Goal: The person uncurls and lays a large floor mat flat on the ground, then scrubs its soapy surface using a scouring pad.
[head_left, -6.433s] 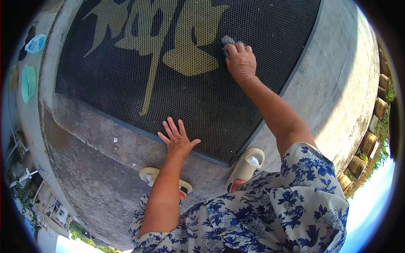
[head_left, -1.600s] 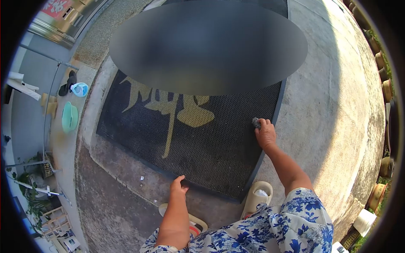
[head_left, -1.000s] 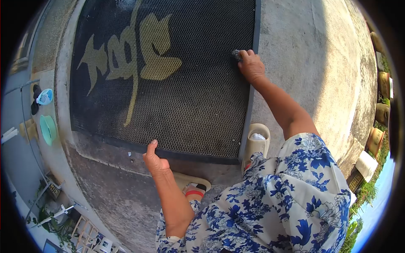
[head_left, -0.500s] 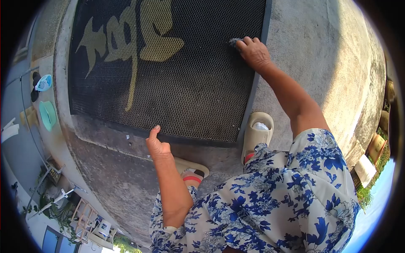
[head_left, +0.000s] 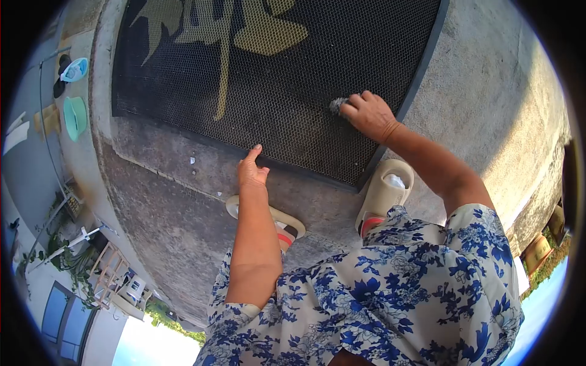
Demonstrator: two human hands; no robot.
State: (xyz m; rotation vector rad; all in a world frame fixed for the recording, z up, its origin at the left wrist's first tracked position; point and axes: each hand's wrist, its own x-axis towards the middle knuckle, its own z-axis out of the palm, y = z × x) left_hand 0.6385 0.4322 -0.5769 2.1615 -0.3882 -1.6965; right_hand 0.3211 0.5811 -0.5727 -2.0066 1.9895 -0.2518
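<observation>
A black mat (head_left: pixel 287 85) with a wavy mesh surface and large yellow characters lies on the concrete. My right hand (head_left: pixel 371 116) is closed around a grey metal scrubber (head_left: pixel 337 106), which rests on the mat's right part near the lower corner. At the mat's near edge, my left hand (head_left: pixel 253 169) grips the dark border, its thumb on top and the other fingers partly hidden beneath.
Beige slippers (head_left: pixel 387 189) are on my feet just below the mat. On the left stand a green basin (head_left: pixel 75 118) and a blue-white basin (head_left: pixel 74 70) beside dark shoes. Flowerpots (head_left: pixel 537 254) line the right side, and a wooden rack (head_left: pixel 110 274) stands at lower left.
My right hand has moved with the scrubber down the mat, closer to its near edge. My left hand keeps its hold on the border. The head view has shifted.
</observation>
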